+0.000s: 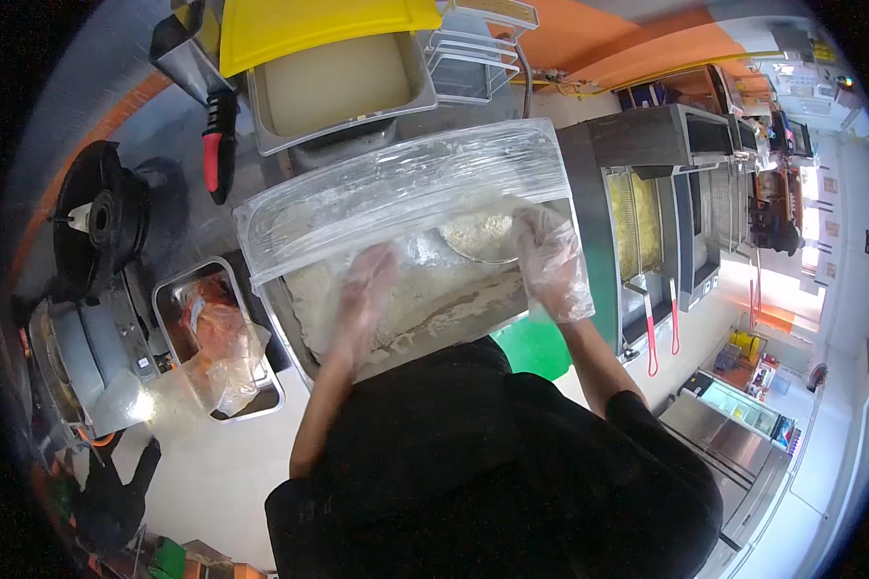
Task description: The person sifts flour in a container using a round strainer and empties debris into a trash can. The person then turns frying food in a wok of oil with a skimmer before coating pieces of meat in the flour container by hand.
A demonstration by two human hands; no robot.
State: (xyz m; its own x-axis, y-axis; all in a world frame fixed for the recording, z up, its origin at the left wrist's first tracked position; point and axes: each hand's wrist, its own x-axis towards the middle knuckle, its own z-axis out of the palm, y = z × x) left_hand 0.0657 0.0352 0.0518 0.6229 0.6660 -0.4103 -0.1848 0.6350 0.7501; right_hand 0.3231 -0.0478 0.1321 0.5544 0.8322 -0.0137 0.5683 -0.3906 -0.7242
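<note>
A metal tub (pixel 415 353) of pale flour (pixel 434 304) stands in front of me, its far part covered with clear plastic wrap (pixel 396 188). My right hand (pixel 552 265), in a clear plastic glove, is closed at the right side of the tub on the edge of a round, thin-rimmed sieve (pixel 481 237). Crumbly flour lies in the sieve; its handle, if any, is hidden by the hand. Over the flour on the left is my left hand (pixel 365 294), also gloved and smeared by motion, so its fingers are unclear.
Left of the tub, a metal pan (pixel 278 386) holds reddish meat in a plastic bag (pixel 232 376). Behind stand a pan of pale liquid (pixel 343 82) under a yellow lid (pixel 323 29), and a red-and-black-handled scoop (pixel 217 159). Fryers with baskets (pixel 637 222) are at the right.
</note>
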